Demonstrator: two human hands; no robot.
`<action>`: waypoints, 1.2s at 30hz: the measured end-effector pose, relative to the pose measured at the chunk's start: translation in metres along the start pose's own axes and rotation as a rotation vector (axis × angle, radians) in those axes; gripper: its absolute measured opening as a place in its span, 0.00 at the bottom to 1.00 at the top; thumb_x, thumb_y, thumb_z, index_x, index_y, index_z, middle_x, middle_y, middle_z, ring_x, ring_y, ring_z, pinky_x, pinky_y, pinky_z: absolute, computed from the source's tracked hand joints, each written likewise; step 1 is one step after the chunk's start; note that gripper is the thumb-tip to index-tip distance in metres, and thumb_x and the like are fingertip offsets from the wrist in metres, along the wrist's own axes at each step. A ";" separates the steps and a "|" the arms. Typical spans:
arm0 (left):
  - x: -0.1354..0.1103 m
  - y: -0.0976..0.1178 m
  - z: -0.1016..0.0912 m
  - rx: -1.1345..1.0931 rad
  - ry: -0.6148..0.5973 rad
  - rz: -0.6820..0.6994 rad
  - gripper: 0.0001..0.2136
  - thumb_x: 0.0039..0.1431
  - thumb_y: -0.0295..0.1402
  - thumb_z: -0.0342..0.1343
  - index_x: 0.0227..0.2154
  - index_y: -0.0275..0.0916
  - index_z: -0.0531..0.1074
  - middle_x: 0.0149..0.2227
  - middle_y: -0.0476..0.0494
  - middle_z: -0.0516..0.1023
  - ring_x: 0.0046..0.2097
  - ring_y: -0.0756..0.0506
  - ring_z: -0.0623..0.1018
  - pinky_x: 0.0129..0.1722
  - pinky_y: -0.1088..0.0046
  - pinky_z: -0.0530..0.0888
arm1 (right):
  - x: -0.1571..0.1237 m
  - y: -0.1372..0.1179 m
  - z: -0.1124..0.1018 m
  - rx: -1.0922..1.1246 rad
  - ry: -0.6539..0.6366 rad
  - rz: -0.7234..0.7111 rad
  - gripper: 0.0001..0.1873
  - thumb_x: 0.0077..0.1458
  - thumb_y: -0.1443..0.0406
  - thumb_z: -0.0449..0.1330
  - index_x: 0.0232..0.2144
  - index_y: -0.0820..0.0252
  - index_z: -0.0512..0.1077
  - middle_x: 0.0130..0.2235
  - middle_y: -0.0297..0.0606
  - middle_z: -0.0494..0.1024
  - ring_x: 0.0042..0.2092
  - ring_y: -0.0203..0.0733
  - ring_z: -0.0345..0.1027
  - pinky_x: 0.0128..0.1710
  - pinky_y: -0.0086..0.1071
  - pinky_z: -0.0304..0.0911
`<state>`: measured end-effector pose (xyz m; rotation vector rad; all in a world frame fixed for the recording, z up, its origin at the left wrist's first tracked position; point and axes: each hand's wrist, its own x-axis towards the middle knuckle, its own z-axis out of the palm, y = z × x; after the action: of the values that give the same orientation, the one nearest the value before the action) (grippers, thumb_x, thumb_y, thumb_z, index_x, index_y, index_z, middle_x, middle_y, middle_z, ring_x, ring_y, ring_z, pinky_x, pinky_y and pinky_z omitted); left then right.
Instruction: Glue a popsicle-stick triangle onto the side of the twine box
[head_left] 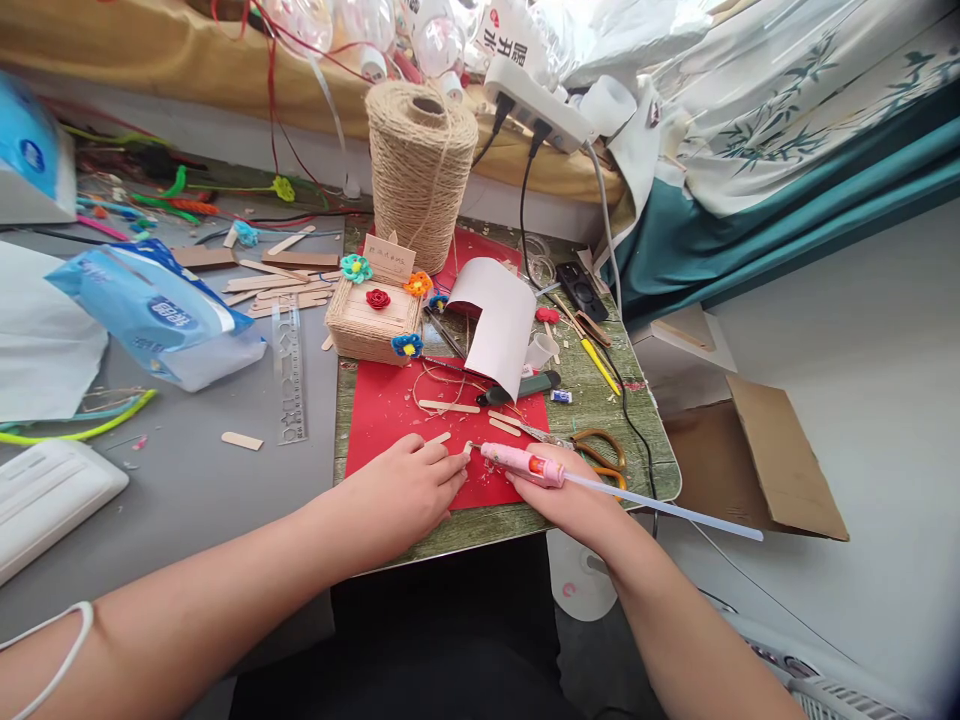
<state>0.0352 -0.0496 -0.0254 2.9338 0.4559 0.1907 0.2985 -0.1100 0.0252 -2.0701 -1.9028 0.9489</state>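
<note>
My right hand [574, 490] grips a pink hot glue gun [517, 459], a long translucent glue stick [675, 508] poking out of its back end. The nozzle points left, close to the fingertips of my left hand [420, 485]. Those fingers are closed on a small wooden craft stick [468, 448], mostly covered by the hand. Another stick end [439, 438] shows just above the knuckles. Under both hands lies a red sheet [375, 410] strewn with scraps. Scissors [600, 450] with orange-brown handles rest beside my right hand.
A twine-wrapped box [367, 325] with crocheted flowers stands behind the red sheet, before a big twine spool [420, 170]. Nearby are a curled white paper [499, 320], a yellow-handled tool [600, 366], a clear ruler [289, 370] and a tissue pack [154, 315].
</note>
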 end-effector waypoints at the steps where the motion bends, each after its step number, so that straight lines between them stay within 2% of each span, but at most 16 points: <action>1: 0.000 0.000 0.000 0.001 0.000 0.002 0.21 0.70 0.41 0.53 0.61 0.40 0.72 0.66 0.37 0.72 0.57 0.36 0.75 0.49 0.60 0.65 | 0.000 0.000 -0.001 -0.001 -0.001 0.002 0.12 0.63 0.55 0.61 0.43 0.49 0.82 0.34 0.34 0.83 0.38 0.46 0.76 0.41 0.36 0.69; 7: -0.001 0.000 -0.003 0.020 -0.003 0.009 0.21 0.71 0.40 0.51 0.61 0.38 0.73 0.66 0.38 0.72 0.57 0.36 0.75 0.48 0.59 0.65 | -0.001 -0.001 -0.002 -0.012 -0.002 0.011 0.11 0.63 0.56 0.60 0.41 0.49 0.82 0.32 0.34 0.82 0.37 0.46 0.75 0.39 0.35 0.68; 16: -0.001 -0.001 0.002 0.014 0.006 0.005 0.21 0.70 0.42 0.52 0.61 0.39 0.73 0.66 0.37 0.72 0.58 0.37 0.75 0.49 0.61 0.65 | 0.000 -0.003 -0.005 -0.039 -0.031 0.049 0.11 0.62 0.57 0.61 0.39 0.51 0.82 0.32 0.34 0.82 0.38 0.45 0.76 0.39 0.34 0.68; 22: -0.001 -0.001 0.000 -0.014 0.007 0.001 0.20 0.71 0.40 0.52 0.61 0.40 0.73 0.65 0.37 0.73 0.58 0.37 0.75 0.49 0.61 0.65 | -0.003 -0.002 -0.002 0.058 -0.005 0.023 0.13 0.62 0.57 0.62 0.47 0.47 0.82 0.37 0.35 0.84 0.44 0.49 0.78 0.45 0.38 0.72; 31: 0.000 -0.002 -0.006 -0.011 -0.021 0.016 0.20 0.72 0.39 0.50 0.61 0.39 0.73 0.65 0.39 0.73 0.55 0.38 0.76 0.48 0.60 0.64 | -0.002 -0.004 0.003 0.111 -0.019 0.022 0.18 0.65 0.54 0.60 0.55 0.38 0.79 0.47 0.34 0.84 0.49 0.49 0.79 0.51 0.41 0.73; 33: 0.000 -0.002 -0.007 -0.003 -0.022 0.016 0.20 0.72 0.40 0.49 0.61 0.39 0.73 0.65 0.39 0.73 0.56 0.38 0.76 0.48 0.59 0.64 | -0.002 -0.002 0.003 0.115 -0.013 0.017 0.18 0.65 0.55 0.60 0.54 0.37 0.79 0.47 0.33 0.84 0.48 0.49 0.79 0.50 0.41 0.73; 36: 0.001 -0.001 -0.008 0.001 -0.026 0.014 0.20 0.73 0.40 0.49 0.60 0.39 0.73 0.65 0.39 0.74 0.55 0.38 0.77 0.49 0.60 0.64 | -0.003 0.000 0.002 0.113 0.000 0.021 0.17 0.63 0.56 0.61 0.53 0.41 0.80 0.43 0.34 0.85 0.45 0.48 0.79 0.47 0.39 0.74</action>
<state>0.0350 -0.0468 -0.0180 2.9376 0.4314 0.1546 0.2974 -0.1136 0.0245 -2.0290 -1.7869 1.0358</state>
